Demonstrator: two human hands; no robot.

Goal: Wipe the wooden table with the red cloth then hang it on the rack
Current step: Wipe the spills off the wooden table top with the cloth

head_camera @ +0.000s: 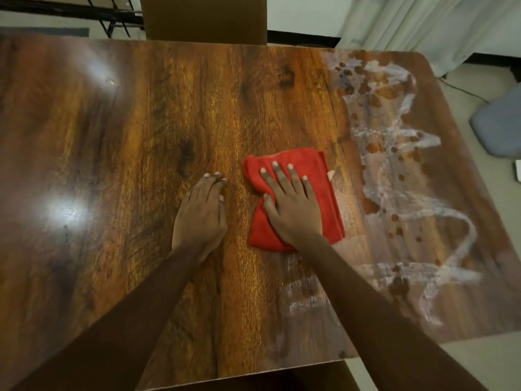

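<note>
Mid-table, red cloth [293, 198] lies folded, long axis running near-to-far, pinned flat under right hand [293, 210] w/ fingers spread wide, pressing not gripping. Left hand [201, 215] rests flat beside it on bare wooden table [127, 136], holding nothing. White smears [394, 170] lie just right of cloth, open room to table's right edge; rack [112, 15] far-left beyond table

right hand [293, 210] flat on red cloth [327, 193], wooden table [141, 136]

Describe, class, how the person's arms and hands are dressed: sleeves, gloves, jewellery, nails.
Both forearms are bare, with no sleeves in view. The left hand and right hand wear no gloves, rings or watch. The fingernails are short and pale.
</note>
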